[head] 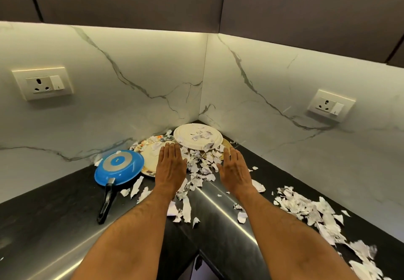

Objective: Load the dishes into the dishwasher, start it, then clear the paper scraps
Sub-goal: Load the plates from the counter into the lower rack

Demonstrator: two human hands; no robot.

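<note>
Left hand point(171, 163), right hand point(234, 167): fingers straight, flat above paper scraps point(202, 168) near plates point(197, 136).

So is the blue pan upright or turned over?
Turned over. The pan lies bottom up on the counter: its flat grey base ring faces the camera, and the rim points down.

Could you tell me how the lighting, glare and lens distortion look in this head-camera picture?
Head view: under-cabinet light washes the marble backsplash bright at the top; a glare streak runs along the steel counter edge; the wide-angle lens bends wall and cabinet lines; the paper scraps at the right edge look soft.
</note>
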